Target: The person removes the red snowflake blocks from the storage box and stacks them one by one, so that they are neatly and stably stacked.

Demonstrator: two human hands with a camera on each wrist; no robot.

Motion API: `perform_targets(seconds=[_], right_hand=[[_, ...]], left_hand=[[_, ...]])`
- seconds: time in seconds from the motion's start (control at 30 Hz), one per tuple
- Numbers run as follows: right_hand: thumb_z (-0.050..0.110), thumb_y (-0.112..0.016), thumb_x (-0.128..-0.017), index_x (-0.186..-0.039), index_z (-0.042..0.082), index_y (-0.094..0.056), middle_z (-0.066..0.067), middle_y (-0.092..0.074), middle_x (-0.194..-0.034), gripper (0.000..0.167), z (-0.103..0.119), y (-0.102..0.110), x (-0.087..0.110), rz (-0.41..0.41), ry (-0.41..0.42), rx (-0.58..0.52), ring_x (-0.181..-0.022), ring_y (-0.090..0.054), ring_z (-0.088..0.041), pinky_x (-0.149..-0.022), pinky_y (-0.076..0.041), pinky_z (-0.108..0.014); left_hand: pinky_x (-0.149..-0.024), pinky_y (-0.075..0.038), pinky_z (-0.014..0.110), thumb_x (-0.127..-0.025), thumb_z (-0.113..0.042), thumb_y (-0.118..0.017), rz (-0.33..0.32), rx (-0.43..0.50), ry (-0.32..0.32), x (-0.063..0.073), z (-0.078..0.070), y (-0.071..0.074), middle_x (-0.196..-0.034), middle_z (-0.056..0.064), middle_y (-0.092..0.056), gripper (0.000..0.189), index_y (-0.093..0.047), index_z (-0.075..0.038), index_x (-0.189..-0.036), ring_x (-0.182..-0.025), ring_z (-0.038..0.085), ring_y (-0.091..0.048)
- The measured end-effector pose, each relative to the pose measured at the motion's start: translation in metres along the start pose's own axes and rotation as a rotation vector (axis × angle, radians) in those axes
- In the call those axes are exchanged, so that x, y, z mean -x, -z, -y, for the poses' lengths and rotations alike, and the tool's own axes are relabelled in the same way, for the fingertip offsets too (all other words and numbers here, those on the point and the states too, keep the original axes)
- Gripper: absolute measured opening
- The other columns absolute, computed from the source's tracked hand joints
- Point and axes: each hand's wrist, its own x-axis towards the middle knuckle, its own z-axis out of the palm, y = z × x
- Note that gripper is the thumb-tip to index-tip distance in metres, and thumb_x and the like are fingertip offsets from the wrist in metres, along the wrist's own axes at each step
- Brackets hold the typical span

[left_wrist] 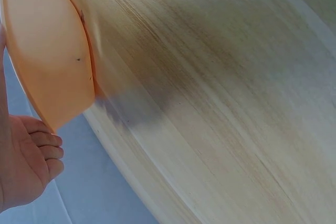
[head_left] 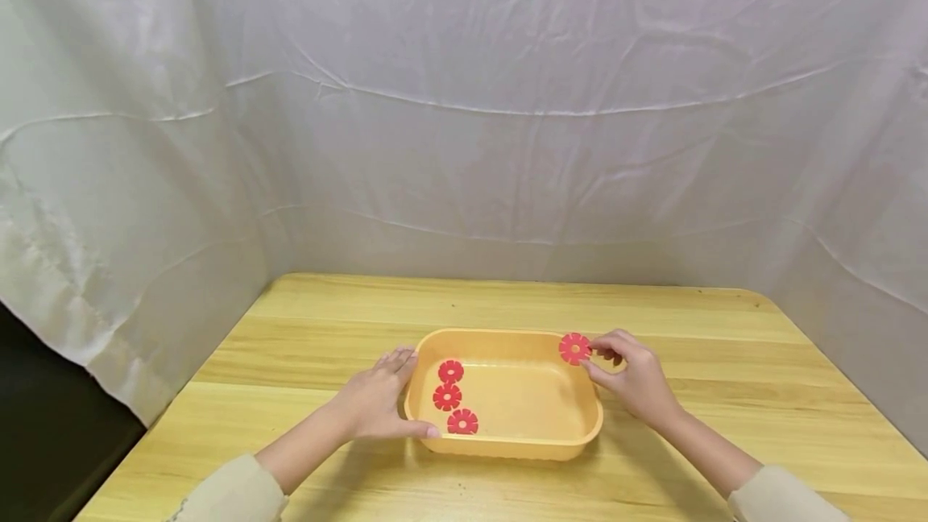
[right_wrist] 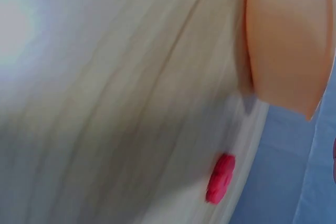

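Tray (head_left: pixel 507 448) steadied, red disc (head_left: pixel 569 350) pinched
Head view: the left hand (head_left: pixel 380 403) gripped the tray's left end, apparently to prevent sliding; three loose discs (head_left: pixel 440 396) lay inside near that end. The right hand (head_left: pixel 634 381) pinched the red disc by its edge at the far right corner, likely leaving its face free. Left wrist view: fingers (left_wrist: pixel 47 153) met a tray corner. Right wrist view: a red piece (right_wrist: pixel 220 179) showed against the counter (right_wrist: pixel 131 129); whether it was the pinched disc could not be determined.

Curtained-off indoor space, creased pale cloth (head_left: pixel 464 176) hangings, wood-grain table (head_left: pixel 725 393)
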Motion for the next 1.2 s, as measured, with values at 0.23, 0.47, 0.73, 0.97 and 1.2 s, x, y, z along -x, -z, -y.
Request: perform_targets(seconds=[0.23, 0.47, 0.73, 0.97, 1.2], right_hand=[[-0.012, -0.078, -0.055, -0.079, -0.001, -0.067, -0.004, -0.061, -0.07, 0.028, -0.006, 0.014, 0.009, -0.01, -0.018, 0.03, -0.065, -0.047, -0.001, -0.054, -0.041, -0.009], [-0.012, -0.078, -0.054, -0.078, -0.001, -0.066, -0.003, -0.061, -0.069, 0.029, -0.014, 0.023, 0.02, -0.017, -0.05, 0.055, -0.062, -0.048, -0.006, -0.054, -0.04, -0.008], [-0.012, -0.076, -0.056, -0.078, -0.003, -0.067, -0.003, -0.06, -0.067, 0.026, -0.021, 0.034, 0.032, -0.012, -0.125, 0.072, -0.061, -0.048, -0.003, -0.053, -0.04, -0.008], [-0.01, -0.075, -0.06, -0.079, -0.003, -0.067, -0.005, -0.06, -0.067, 0.021, -0.027, 0.044, 0.044, 0.018, -0.258, 0.09, -0.061, -0.048, -0.001, -0.053, -0.041, -0.009], [-0.009, -0.075, -0.061, -0.076, -0.001, -0.067, 0.0, -0.057, -0.065, 0.018, -0.031, 0.047, 0.053, 0.052, -0.313, 0.103, -0.059, -0.043, 0.006, -0.048, -0.039, -0.009]], left_hand=[[-0.11, -0.033, 0.048, -0.068, -0.074, -0.058, -0.002, 0.003, -0.005, 0.0, 0.0, 0.0, -0.146, 0.024, -0.032, 0.11, -0.035, 0.006, -0.139, -0.137, 0.038, -0.031], [-0.109, -0.034, 0.048, -0.069, -0.074, -0.057, -0.01, -0.003, -0.022, 0.001, 0.001, 0.0, -0.146, 0.025, -0.033, 0.109, -0.035, 0.007, -0.139, -0.136, 0.039, -0.032], [-0.109, -0.035, 0.047, -0.069, -0.074, -0.056, -0.01, -0.005, -0.022, 0.002, 0.001, -0.001, -0.146, 0.024, -0.033, 0.109, -0.034, 0.006, -0.139, -0.137, 0.038, -0.031], [-0.11, -0.033, 0.047, -0.07, -0.074, -0.056, -0.003, -0.004, -0.022, 0.001, 0.0, -0.001, -0.147, 0.023, -0.032, 0.109, -0.034, 0.006, -0.14, -0.137, 0.037, -0.03], [-0.11, -0.033, 0.047, -0.069, -0.074, -0.056, -0.004, -0.001, -0.018, 0.0, 0.0, -0.001, -0.147, 0.023, -0.031, 0.109, -0.034, 0.006, -0.14, -0.137, 0.038, -0.03]])
